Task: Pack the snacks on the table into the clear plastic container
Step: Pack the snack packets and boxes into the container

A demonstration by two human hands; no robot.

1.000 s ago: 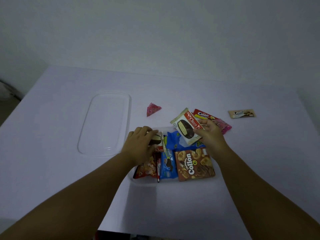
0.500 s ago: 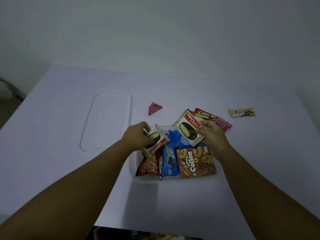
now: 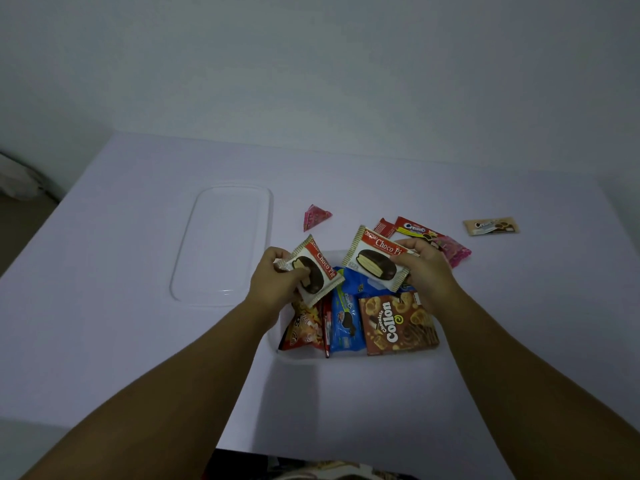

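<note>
Head cam looks down on a white worktop point(image 3: 121, 341) with both hands busy at centre frame. Left hand point(image 3: 277, 284) has its grip closed on a white-and-red Choco Pie wrapper point(image 3: 317, 270), thumb pinching the wrapper's left end, the pack tilted so its long side runs down to the right. Right hand point(image 3: 424, 268) pinches the right edge of a second white-and-red Choco Pie pack point(image 3: 375, 258), held up flat-ish facing the camera. Both pies hover over the upper part of the clear plastic container point(image 3: 301, 356), which sits just below centre.

Already inside it: a brown Chocolate Collon box point(image 3: 396, 325) on the right, a blue cookie packet point(image 3: 346, 322) beside it, a thin red stick pack point(image 3: 326, 332), and an orange-red snack bag point(image 3: 303, 329) at the left, partly under the left wrist. More blue wrapping point(image 3: 356, 280) shows under the pies.

Loose on the worktop: a small pink triangular packet point(image 3: 316, 216) above the left hand, a red cream-cookie packet point(image 3: 415, 229) and a pink wrapper point(image 3: 455, 251) behind the right hand, and a tan cookie packet point(image 3: 491, 226) well off at the right. Clear flat lid point(image 3: 221, 244) lies left of the container.
</note>
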